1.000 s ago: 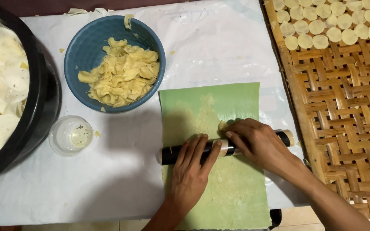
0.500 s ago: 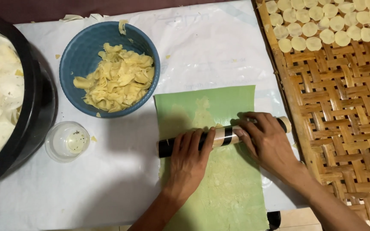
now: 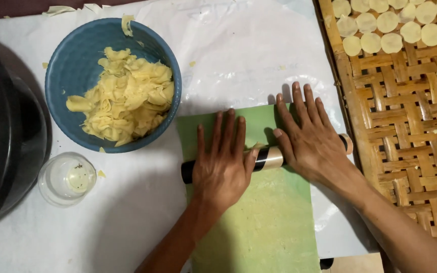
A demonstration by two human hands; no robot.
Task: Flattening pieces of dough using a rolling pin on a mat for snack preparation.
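Left hand (image 3: 223, 164): lay flat, palm down, fingers stretched and spread, pressed on the left part of the rolling pin (image 3: 269, 157); gripped nothing.
Right hand (image 3: 309, 139): likewise flat and open, fingers spread and pointing away, pressed on the right part of the same pin.
Rolling pin: dark with a pale band between the two hands, lay crosswise over the upper part of the green mat (image 3: 264, 222); dark left end stuck out past the mat's left edge, right end showed just beyond the right hand.
Green mat: lay on the white sheet (image 3: 244, 55), dusted pale below the pin; whether dough lay under the pin could not be told.
Blue bowl (image 3: 64, 76): stood left of the mat, near it, heaped with yellow dough scraps (image 3: 122, 96).
Small clear cup (image 3: 67, 179): stood below the bowl, apart from the mat.
Black pot (image 3: 18, 136): at the far left edge, only partly seen.
Woven tray (image 3: 410, 116): to the right of the sheet, rows of pale dough rounds (image 3: 390, 25) at its top.
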